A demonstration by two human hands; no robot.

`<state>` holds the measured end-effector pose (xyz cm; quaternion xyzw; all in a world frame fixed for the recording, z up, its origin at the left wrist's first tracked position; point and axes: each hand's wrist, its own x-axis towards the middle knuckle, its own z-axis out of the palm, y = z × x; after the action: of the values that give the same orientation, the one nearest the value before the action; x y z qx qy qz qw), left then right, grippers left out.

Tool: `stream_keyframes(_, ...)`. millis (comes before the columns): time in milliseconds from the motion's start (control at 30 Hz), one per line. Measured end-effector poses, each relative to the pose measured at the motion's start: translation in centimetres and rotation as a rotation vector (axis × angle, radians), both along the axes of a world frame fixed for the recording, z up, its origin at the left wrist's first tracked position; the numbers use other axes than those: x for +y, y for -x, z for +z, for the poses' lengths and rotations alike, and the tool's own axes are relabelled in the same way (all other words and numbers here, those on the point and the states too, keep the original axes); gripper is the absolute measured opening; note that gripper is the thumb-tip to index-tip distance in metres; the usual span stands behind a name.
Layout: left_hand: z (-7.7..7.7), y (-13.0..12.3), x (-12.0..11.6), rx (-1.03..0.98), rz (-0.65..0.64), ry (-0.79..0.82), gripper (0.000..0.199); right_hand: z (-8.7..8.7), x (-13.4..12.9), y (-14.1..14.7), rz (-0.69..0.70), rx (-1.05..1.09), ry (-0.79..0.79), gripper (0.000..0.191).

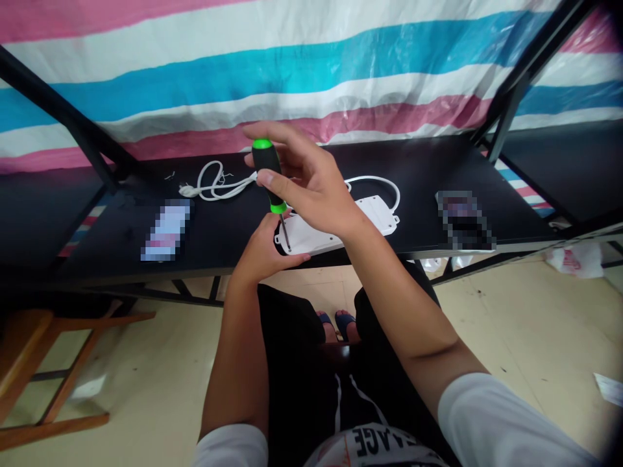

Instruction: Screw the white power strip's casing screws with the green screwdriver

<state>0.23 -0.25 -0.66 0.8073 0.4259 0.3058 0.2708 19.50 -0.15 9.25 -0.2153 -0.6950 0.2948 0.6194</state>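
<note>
A white power strip [318, 239] lies at the front edge of the black table, its screw holes facing up. My right hand [311, 178] is wrapped round the black and green handle of a screwdriver [267, 165], which stands nearly upright. The screwdriver's tip meets the strip at a hole near its left end. My left hand [265, 250] grips that left end, with the thumb along the front side and the other fingers behind. Part of the strip is hidden under my right hand.
A coiled white cable with a plug [189, 191] lies behind on the black table [418, 168]. One blurred phone [168, 230] is at the left, another [464, 220] at the right. Black metal posts rise at both sides, before a striped sheet [311, 65]. A wooden stool [58, 370] stands lower left.
</note>
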Motion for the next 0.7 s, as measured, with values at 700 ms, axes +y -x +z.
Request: stream_keyframes(700,0.3,-0.2,-0.1,-0.016,0.013,0.008,0.096,-0.8,-0.2,-0.2,-0.007,-0.133,0.092,0.047)
